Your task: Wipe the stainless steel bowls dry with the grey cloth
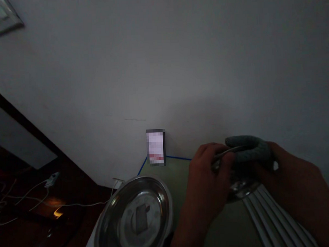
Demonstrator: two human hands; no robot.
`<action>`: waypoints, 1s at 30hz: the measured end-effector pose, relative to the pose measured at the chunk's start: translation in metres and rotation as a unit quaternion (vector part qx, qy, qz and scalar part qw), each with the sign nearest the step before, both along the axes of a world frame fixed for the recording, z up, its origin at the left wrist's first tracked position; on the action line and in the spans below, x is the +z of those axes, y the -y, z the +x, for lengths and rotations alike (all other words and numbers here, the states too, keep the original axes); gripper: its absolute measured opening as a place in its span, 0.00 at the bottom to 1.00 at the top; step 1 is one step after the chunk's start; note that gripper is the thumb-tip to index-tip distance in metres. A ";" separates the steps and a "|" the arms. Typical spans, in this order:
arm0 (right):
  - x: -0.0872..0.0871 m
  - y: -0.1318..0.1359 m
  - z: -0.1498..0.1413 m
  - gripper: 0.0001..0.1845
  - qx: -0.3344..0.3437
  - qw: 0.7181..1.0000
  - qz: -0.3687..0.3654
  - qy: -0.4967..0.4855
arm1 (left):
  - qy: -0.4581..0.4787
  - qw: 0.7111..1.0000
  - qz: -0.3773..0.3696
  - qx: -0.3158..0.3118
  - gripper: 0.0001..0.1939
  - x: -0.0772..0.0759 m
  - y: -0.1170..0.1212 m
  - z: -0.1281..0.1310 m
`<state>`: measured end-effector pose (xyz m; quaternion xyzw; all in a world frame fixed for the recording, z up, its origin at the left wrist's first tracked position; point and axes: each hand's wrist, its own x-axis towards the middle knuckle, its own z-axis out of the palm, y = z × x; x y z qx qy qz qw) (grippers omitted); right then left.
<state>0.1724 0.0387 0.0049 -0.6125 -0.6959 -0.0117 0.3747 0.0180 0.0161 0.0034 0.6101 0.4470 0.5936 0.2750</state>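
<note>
My left hand (206, 179) is closed on the rim of a shiny metal bowl (243, 187), held tilted above the table. My right hand (293, 180) is closed around a grey-green, textured cloth (251, 147), which is folded over in a U shape against the bowl's upper edge. The fingers of both hands hide much of the bowl. To the left of my left hand rests a larger steel basin (167, 213) with a wide rim; a dark rectangular shape shows on its bottom, perhaps a reflection.
A phone-like lit screen (156, 147), blurred out, leans on the wall (162, 66). The greenish table (179, 169) has a blue edge. Pale ridged strips (275, 217) lie below my right hand. White cables and a power strip (51, 179) are at the left. The room is dim.
</note>
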 end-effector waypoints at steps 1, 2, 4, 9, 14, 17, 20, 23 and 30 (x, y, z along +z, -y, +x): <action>0.000 0.001 -0.001 0.19 -0.006 1.000 0.001 -0.015 | 0.004 1.000 0.004 -0.004 0.07 0.000 -0.001 0.000; 0.001 0.003 -0.001 0.21 -0.015 0.999 0.004 -0.028 | 0.012 1.000 0.003 -0.006 0.07 -0.001 -0.001 -0.001; 0.002 0.004 -0.001 0.24 -0.032 0.998 0.012 -0.051 | 0.033 0.999 -0.008 -0.007 0.08 -0.002 -0.002 -0.004; 0.003 0.002 -0.005 0.26 -0.010 0.997 -0.033 -0.071 | 0.089 0.995 -0.048 0.006 0.09 -0.003 -0.003 -0.013; 0.006 0.001 -0.015 0.28 -0.071 0.992 -0.091 -0.058 | 0.281 0.956 -0.073 0.038 0.13 -0.001 -0.009 -0.019; 0.005 0.002 -0.019 0.25 -0.054 0.987 -0.142 -0.059 | 0.404 0.909 -0.091 0.037 0.16 0.000 -0.012 -0.018; -0.001 0.001 -0.020 0.26 -0.031 0.984 -0.172 -0.038 | 0.480 0.865 -0.142 0.047 0.19 -0.002 -0.015 -0.017; -0.008 -0.002 -0.017 0.26 -0.015 0.980 -0.200 -0.020 | 0.471 0.866 -0.157 0.058 0.17 -0.004 -0.016 -0.021; -0.008 -0.006 -0.002 0.17 -0.003 0.989 -0.143 0.020 | 0.214 0.965 -0.146 0.029 0.09 0.007 -0.008 -0.034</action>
